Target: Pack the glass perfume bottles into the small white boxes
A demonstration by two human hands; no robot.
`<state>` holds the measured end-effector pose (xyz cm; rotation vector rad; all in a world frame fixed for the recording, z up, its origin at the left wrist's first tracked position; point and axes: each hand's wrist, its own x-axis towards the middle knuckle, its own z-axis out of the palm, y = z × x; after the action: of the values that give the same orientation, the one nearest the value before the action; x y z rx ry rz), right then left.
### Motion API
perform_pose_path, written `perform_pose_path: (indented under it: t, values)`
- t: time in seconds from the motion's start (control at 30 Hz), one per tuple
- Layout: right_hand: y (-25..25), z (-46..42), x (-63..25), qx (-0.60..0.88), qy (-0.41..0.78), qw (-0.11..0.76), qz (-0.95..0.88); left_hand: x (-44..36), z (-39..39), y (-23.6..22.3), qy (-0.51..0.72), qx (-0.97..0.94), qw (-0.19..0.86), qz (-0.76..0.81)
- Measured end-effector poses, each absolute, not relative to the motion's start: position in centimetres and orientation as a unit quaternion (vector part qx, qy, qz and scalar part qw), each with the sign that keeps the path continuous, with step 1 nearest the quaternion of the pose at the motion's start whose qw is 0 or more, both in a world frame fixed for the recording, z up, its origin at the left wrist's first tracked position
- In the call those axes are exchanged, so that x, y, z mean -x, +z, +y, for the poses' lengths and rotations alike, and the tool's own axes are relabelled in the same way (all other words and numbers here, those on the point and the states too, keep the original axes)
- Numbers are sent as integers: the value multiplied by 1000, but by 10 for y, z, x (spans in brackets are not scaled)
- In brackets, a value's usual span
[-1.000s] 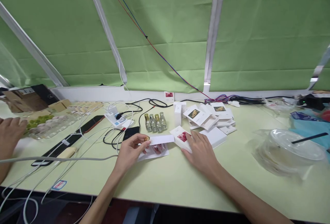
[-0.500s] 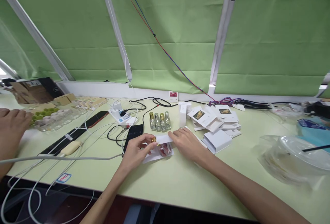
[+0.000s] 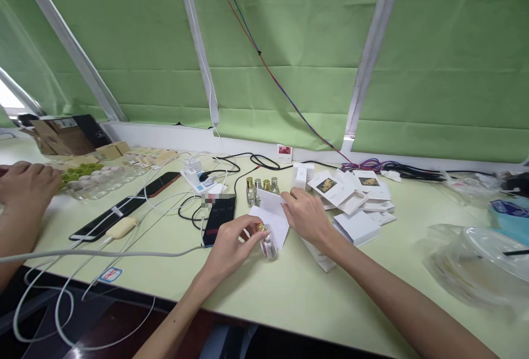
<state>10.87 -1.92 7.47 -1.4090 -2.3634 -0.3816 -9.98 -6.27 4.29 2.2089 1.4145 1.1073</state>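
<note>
A small clear glass bottle with a gold cap (image 3: 269, 248) is pinched at its cap by my left hand (image 3: 232, 243). It tilts over the table, in front of a white folded card (image 3: 279, 226). My right hand (image 3: 303, 215) is closed on the raised upper flap of that card, its fingertips at the right edge. Just behind the card stand several similar bottles (image 3: 250, 191) with gold or silver caps, partly covered by the flap. Beside my right forearm lies another flat white piece, partly hidden under it.
White cartons and printed cards (image 3: 351, 194) are heaped to the right. A phone (image 3: 220, 218) showing a timer lies left of my hands, near a power strip (image 3: 202, 180) and loose cables. Another person's hand (image 3: 28, 185) rests at far left. A lidded plastic bowl (image 3: 491, 260) stands right.
The white card has been opened out, its flap now raised by my right hand. My left hand has brought the bottle nearer the table's front edge. The view has shifted slightly.
</note>
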Motion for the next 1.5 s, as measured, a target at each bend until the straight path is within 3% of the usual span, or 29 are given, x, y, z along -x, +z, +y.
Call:
perform_pose_path:
  t: [0.37, 0.9, 1.1, 1.23, 1.33, 1.43, 1.5]
  values:
    - [87, -35, -155, 471, -259, 473, -698, 97, -30, 52, 361, -761, 59, 536]
    - [48, -28, -199, 520, -277, 582, -560, 91, 1, 61, 386, -697, 137, 589]
    - [42, -28, -200, 559, -212, 547, -586, 73, -14, 65, 386, -732, 128, 546]
    - [42, -33, -194, 536, -173, 500, -658, 47, -16, 63, 340, -686, 423, 485]
    - [43, -38, -187, 512, -146, 482, -696, 31, -12, 57, 357, -633, 530, 437]
    - [41, -40, -181, 503, -115, 461, -722, 24, -8, 47, 376, -648, 521, 409]
    - [39, -40, -178, 498, -113, 452, -731, 25, -5, 39, 384, -686, 438, 436]
